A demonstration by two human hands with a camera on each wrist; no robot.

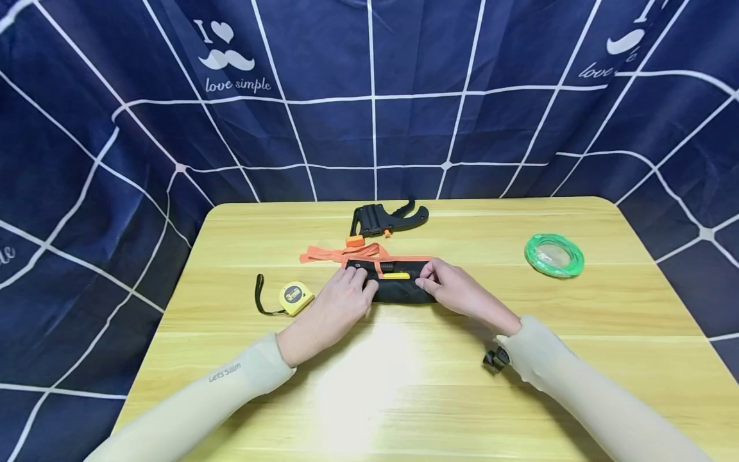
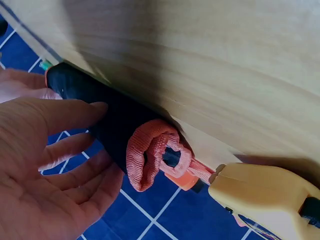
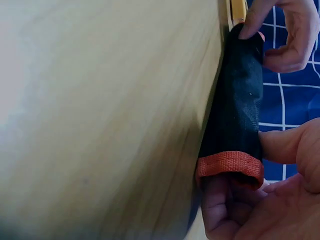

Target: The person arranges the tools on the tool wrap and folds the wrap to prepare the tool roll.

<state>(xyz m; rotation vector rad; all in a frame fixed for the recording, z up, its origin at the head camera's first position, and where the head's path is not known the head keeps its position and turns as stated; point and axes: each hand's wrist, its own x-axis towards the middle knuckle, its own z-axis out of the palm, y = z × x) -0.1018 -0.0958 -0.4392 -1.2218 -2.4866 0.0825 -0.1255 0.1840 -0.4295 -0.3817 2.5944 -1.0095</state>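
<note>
A black fabric tool roll point(image 1: 398, 294) with orange trim lies partly rolled up at mid-table. A yellow-handled tool point(image 1: 396, 276) and a dark tool point(image 1: 385, 265) show in its open part. My left hand point(image 1: 344, 296) grips the left part of the roll, thumb over the fabric, beside its coiled orange end in the left wrist view. At the other end, my right hand point(image 1: 456, 287) pinches the edge; in the right wrist view its fingers point(image 3: 217, 207) reach under and into the orange-trimmed opening while the thumb presses the outside. Orange straps point(image 1: 340, 253) trail off behind the roll.
Left of the roll sits a yellow tape measure point(image 1: 296, 297) with a black wrist loop. Behind it lies a black bar clamp point(image 1: 388, 218) with orange parts. A green coil point(image 1: 554, 255) rests at the right. Dark blue gridded cloth point(image 1: 323, 135) encloses the wooden table point(image 1: 577, 398).
</note>
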